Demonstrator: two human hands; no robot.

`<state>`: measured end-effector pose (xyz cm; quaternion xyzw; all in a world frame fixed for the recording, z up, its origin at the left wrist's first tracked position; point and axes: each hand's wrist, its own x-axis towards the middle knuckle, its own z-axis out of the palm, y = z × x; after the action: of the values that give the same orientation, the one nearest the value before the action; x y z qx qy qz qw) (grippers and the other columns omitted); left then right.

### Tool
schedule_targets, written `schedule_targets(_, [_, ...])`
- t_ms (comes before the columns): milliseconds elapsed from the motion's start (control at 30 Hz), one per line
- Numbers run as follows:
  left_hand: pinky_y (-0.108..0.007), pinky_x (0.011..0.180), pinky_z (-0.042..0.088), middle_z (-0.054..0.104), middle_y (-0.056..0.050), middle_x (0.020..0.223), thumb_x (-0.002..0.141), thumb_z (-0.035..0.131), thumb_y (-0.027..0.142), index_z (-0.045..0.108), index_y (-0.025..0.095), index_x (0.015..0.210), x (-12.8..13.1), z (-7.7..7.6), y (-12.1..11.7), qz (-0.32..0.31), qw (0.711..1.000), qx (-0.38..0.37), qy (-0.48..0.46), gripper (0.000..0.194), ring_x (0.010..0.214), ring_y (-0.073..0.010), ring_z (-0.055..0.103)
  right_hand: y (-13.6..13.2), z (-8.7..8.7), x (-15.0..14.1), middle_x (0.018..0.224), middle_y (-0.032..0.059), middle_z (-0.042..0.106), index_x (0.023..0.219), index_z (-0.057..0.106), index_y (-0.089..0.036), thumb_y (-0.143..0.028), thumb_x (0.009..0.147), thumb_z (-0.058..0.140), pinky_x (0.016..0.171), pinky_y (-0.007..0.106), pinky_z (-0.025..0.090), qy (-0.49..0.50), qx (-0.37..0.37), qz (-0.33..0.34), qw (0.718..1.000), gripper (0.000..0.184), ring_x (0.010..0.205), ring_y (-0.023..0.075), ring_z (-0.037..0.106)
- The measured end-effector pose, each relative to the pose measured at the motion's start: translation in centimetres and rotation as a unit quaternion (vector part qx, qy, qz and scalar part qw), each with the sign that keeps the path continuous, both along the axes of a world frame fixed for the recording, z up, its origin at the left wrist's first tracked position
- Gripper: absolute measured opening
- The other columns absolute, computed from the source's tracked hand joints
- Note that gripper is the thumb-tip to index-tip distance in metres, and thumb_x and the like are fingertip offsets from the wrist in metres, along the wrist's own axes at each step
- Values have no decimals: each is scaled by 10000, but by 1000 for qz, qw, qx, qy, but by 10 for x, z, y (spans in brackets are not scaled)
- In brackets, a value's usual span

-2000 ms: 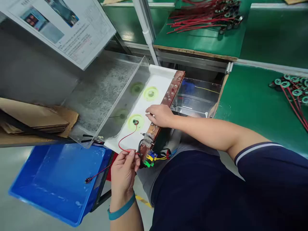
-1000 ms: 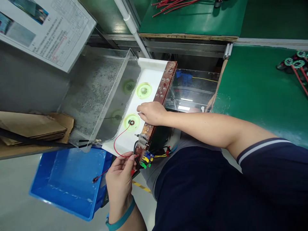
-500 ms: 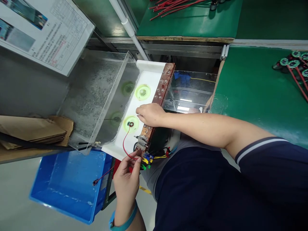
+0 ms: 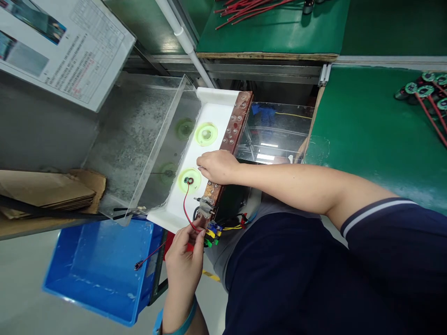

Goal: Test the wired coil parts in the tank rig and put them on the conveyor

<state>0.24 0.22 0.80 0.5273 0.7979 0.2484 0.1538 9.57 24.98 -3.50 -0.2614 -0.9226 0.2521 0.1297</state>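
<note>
Low in the head view, the left hand (image 4: 183,263) is closed in a pinch, thumb and fingertips pressed together on a thin red wire (image 4: 186,209), just beside a cluster of yellow and green connectors (image 4: 211,234). From the pinch, the wire rises to a small round part (image 4: 189,180) seated on a green ring (image 4: 182,186), which lies on a white plate (image 4: 213,111). Just above the left hand, the right hand (image 4: 216,166) lies across a riveted copper strip (image 4: 235,123), its fingers curled loosely together and reaching toward the ring; a second green ring (image 4: 206,134) sits farther along the plate. Left of the left hand, a blue bin (image 4: 94,274) holds a loose red lead (image 4: 148,256). Beyond the right forearm, more red leads (image 4: 431,121) lie on a green table (image 4: 363,139). A light, steady pinch seems best, leaving enough slack that the thin wire does not tug the round part off its seat.
</note>
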Motion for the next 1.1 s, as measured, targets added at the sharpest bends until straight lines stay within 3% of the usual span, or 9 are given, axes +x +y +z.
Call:
schedule_targets(467, [-288, 655, 466, 641, -34, 850, 920, 615, 351, 676, 207, 1103, 0, 1, -1, -27, 999, -10, 26, 241, 729, -174, 575, 0, 1, 0, 1099, 99, 684, 1031, 665, -163, -257, 1003, 449, 748, 348, 472, -2, -3, 6, 1000, 237, 980, 245, 627])
schedule_targets(833, [-299, 697, 473, 647, -31, 850, 901, 639, 400, 677, 213, 1043, 1, -5, -4, 30, 1000, -2, 0, 238, 733, -175, 581, 0, 1, 0, 1100, 99, 685, 1030, 666, -165, -262, 1004, 447, 750, 349, 473, -6, -4, 6, 1000, 241, 985, 250, 630])
schedule_targets(1100, [-292, 639, 459, 628, -37, 798, 898, 618, 369, 680, 201, 959, 7, -3, 4, 6, 999, 3, 32, 189, 692, -181, 574, 0, 2, 0, 1097, 95, 685, 1021, 664, -169, -257, 1002, 444, 745, 350, 473, -6, -6, 6, 1000, 238, 977, 252, 629])
